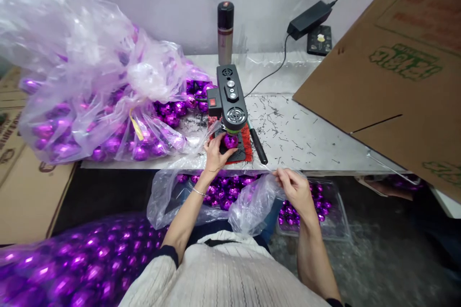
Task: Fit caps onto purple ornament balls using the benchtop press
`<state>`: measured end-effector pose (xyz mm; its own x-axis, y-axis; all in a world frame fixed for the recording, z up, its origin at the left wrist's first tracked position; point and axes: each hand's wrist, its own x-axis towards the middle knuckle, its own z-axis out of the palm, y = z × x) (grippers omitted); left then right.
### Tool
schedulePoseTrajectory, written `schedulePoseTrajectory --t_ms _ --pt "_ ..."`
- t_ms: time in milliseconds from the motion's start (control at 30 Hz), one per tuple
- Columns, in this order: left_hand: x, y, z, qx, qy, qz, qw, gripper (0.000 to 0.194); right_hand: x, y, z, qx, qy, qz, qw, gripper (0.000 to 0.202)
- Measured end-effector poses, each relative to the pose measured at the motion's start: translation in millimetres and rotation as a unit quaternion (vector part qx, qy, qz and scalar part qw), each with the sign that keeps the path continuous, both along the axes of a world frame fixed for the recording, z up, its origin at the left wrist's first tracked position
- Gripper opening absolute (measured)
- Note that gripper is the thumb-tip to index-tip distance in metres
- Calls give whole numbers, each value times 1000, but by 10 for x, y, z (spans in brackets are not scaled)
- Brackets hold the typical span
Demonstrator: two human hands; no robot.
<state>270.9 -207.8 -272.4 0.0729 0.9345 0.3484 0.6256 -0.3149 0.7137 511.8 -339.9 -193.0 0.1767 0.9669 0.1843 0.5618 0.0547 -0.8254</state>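
Under the head of a black machine (232,98), a shiny purple ball (231,141) rests over a dark plate on a red mat (248,144). My left hand (216,152) has its thumb and fingers around this ball. To the right, my right hand (293,187) is pinched at the table's front edge, beside clear plastic; whatever is between its fingertips is too small to make out. The machine's black-handled lever (258,146) stands between my hands. Below them, an open clear bag (252,204) holds many purple balls.
A large plastic bag of purple balls (104,105) covers the table's left side. Small dark bits litter the white table (281,129). A cardboard box (382,76) juts in from the right. A bottle (225,33) stands behind the machine; a clear bin (338,216) sits below.
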Motion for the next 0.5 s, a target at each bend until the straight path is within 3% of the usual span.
schedulePoseTrajectory --t_ms 133,300,367,500 --pt "8 41 -75 47 10 -21 999 69 -104 131 105 118 -44 -11 992 18" --pt "-11 33 -64 27 0 -37 999 69 -358 540 344 290 -101 58 950 58" --pt "-11 24 -50 20 -3 -41 999 68 -474 724 451 341 -124 97 927 57" --pt "-7 11 -39 16 -1 -52 999 67 -691 977 573 388 -96 137 906 8"
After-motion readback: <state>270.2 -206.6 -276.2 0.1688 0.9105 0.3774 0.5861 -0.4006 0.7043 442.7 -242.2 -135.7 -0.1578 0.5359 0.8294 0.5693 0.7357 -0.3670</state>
